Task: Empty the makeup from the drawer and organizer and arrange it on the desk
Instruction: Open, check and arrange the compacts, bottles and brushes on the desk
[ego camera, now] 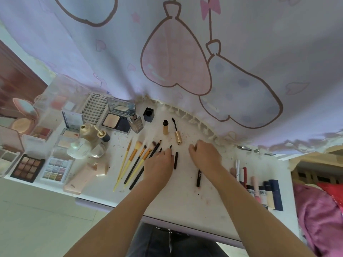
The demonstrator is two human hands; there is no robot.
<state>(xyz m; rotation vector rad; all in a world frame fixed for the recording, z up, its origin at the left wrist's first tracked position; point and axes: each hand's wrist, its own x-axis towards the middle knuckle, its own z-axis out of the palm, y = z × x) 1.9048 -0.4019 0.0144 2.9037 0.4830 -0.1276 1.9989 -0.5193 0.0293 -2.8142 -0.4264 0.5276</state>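
Hands work over a white desk strewn with makeup below a pastel curtain. The left hand lies palm down, its fingers nearly straight and close together, fingertips touching the dark tips of a row of makeup brushes that fan out to the left of the fingers. Just right of those fingers lies a short black pencil. The right hand rests knuckles up with fingers curled under (whether they hold anything cannot be told); a longer black pencil runs from beneath its wrist toward the desk's near edge. Beyond the fingertips of both hands lie an open gold mascara tube and its wand, apart from each other. Farther left of the left fingers sit eyeshadow palettes, compacts and bottles; right of the right hand, a row of lipsticks and tubes lines the desk edge.
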